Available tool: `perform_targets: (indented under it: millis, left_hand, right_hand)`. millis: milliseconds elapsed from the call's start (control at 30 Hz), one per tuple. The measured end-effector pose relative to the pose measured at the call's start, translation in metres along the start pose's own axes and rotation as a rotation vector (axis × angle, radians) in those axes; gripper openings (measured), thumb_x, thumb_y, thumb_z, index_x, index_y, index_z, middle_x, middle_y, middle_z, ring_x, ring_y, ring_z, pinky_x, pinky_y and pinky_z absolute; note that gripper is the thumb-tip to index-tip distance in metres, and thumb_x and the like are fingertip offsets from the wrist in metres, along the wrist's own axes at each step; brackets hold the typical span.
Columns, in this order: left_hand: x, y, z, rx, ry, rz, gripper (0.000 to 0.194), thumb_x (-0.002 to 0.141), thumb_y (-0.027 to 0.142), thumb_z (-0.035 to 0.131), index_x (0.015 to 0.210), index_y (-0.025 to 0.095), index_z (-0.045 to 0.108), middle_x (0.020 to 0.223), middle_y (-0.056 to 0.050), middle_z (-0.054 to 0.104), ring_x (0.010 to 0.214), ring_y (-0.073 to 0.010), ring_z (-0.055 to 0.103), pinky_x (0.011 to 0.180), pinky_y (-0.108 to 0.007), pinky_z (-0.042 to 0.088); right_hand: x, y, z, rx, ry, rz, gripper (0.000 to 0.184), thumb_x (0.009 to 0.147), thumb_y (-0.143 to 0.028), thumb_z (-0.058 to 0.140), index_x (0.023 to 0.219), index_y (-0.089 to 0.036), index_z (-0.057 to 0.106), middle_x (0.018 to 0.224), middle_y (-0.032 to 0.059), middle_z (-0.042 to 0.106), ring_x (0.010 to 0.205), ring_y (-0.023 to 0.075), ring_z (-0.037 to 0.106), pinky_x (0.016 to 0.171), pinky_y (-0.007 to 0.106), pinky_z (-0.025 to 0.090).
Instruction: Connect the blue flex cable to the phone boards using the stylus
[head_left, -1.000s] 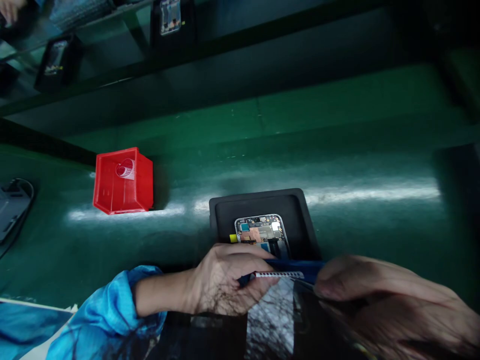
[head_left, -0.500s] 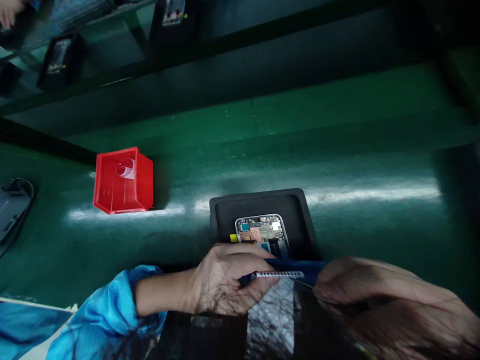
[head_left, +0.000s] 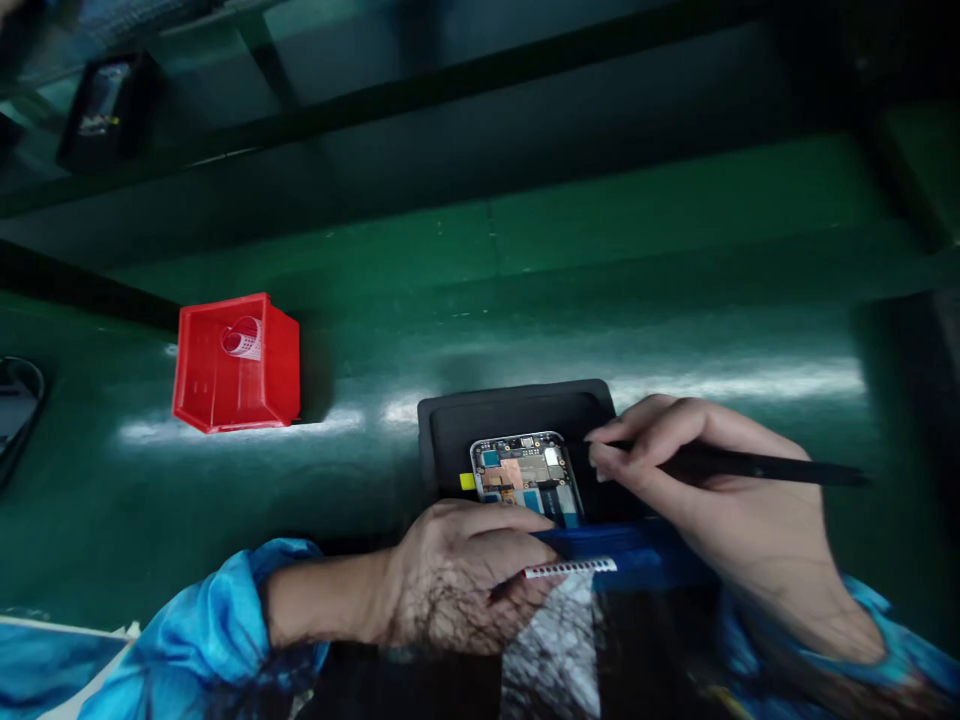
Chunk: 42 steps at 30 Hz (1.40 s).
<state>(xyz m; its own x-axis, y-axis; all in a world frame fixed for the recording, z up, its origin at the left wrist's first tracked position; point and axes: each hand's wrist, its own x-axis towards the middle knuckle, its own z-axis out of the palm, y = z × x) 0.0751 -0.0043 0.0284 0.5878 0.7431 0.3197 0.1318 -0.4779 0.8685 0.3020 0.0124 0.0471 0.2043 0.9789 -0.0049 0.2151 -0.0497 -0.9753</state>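
Note:
An opened phone (head_left: 526, 473) with its circuit board showing lies in a black tray (head_left: 480, 420) on the green bench. My left hand (head_left: 457, 580) rests closed over the phone's near end, fingers pinching a blue film (head_left: 622, 555) with a white dotted strip (head_left: 570, 569). My right hand (head_left: 705, 490) sits to the right of the phone and grips a thin black stylus-like tool (head_left: 757, 466) like a pen, its tip near the phone's right edge. Both sleeves are blue.
A red plastic bin (head_left: 236, 365) holding a roll of tape stands at the left. A grey device (head_left: 15, 410) lies at the far left edge. Dark trays (head_left: 101, 100) sit on a raised conveyor at the back. A blue sheet (head_left: 45, 670) lies at the lower left.
My right hand has risen from the near edge to beside the phone, now showing the black tool in its fingers. The left hand stays on the blue film.

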Motion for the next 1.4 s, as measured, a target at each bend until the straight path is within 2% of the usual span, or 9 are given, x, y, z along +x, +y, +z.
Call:
perform_targets:
  millis: [100, 333, 467, 700, 833, 1033, 1400]
  left_hand:
    - [-0.0022, -0.0024, 0.0025, 0.01, 0.017, 0.007, 0.015, 0.089, 0.017, 0.076, 0.102, 0.016, 0.068, 0.102, -0.005, 0.081, 0.076, -0.0146, 0.079, 0.076, -0.02, 0.068]
    - [-0.0014, -0.0051, 0.0036, 0.073, 0.033, 0.045, 0.017, 0.088, 0.017, 0.073, 0.103, 0.018, 0.065, 0.1, -0.005, 0.08, 0.073, -0.0161, 0.079, 0.069, -0.022, 0.067]
    - [-0.0007, -0.0041, 0.0024, 0.064, 0.007, 0.034, 0.018, 0.088, 0.016, 0.072, 0.104, 0.018, 0.064, 0.101, -0.004, 0.08, 0.074, -0.0153, 0.079, 0.07, -0.021, 0.067]
    - [0.0007, -0.0036, 0.0035, 0.049, 0.036, 0.047, 0.014, 0.088, 0.016, 0.072, 0.101, 0.017, 0.065, 0.098, -0.006, 0.08, 0.069, -0.0162, 0.077, 0.065, -0.022, 0.065]
    - [-0.0012, -0.0056, 0.0045, 0.051, 0.024, 0.039, 0.016, 0.089, 0.018, 0.072, 0.103, 0.017, 0.065, 0.1, -0.007, 0.08, 0.072, -0.0166, 0.078, 0.069, -0.022, 0.066]
    - [-0.003, -0.0041, 0.0038, 0.059, 0.028, 0.033, 0.014, 0.091, 0.019, 0.071, 0.104, 0.018, 0.065, 0.1, -0.005, 0.081, 0.074, -0.0143, 0.079, 0.071, -0.019, 0.066]
    - [-0.0031, -0.0042, 0.0061, 0.053, 0.046, 0.022, 0.013, 0.091, 0.019, 0.071, 0.101, 0.018, 0.065, 0.098, -0.005, 0.081, 0.071, -0.0149, 0.078, 0.068, -0.02, 0.065]
  right_hand:
    - [0.004, 0.0033, 0.0023, -0.013, -0.04, -0.034, 0.027, 0.079, -0.021, 0.087, 0.062, -0.024, 0.065, 0.072, -0.0019, 0.078, 0.071, 0.012, 0.079, 0.065, 0.015, 0.062]
    - [0.0031, 0.0035, 0.0027, -0.083, -0.054, -0.086, 0.026, 0.083, -0.021, 0.085, 0.065, -0.024, 0.066, 0.075, -0.0002, 0.078, 0.071, 0.016, 0.078, 0.064, 0.023, 0.062]
    - [0.0029, 0.0036, 0.0034, -0.102, -0.068, -0.113, 0.027, 0.084, -0.021, 0.084, 0.065, -0.024, 0.066, 0.075, -0.0015, 0.078, 0.07, 0.0132, 0.077, 0.064, 0.02, 0.06]
    - [0.0011, 0.005, 0.0042, -0.102, -0.087, -0.151, 0.026, 0.084, -0.014, 0.083, 0.067, -0.024, 0.065, 0.079, -0.0048, 0.078, 0.075, 0.008, 0.076, 0.07, 0.013, 0.058]
    - [-0.0015, 0.0069, 0.0022, -0.116, -0.095, -0.177, 0.026, 0.085, -0.016, 0.083, 0.068, -0.024, 0.065, 0.079, -0.0044, 0.077, 0.074, 0.0095, 0.075, 0.07, 0.017, 0.059]
    - [-0.0047, 0.0084, 0.0, -0.196, -0.132, -0.291, 0.026, 0.087, -0.013, 0.08, 0.07, -0.024, 0.065, 0.083, -0.0034, 0.075, 0.075, 0.0102, 0.075, 0.069, 0.02, 0.058]
    - [-0.0029, 0.0076, 0.0024, -0.168, -0.126, -0.273, 0.027, 0.087, -0.014, 0.081, 0.068, -0.024, 0.064, 0.081, -0.0053, 0.075, 0.073, 0.0075, 0.074, 0.07, 0.016, 0.058]
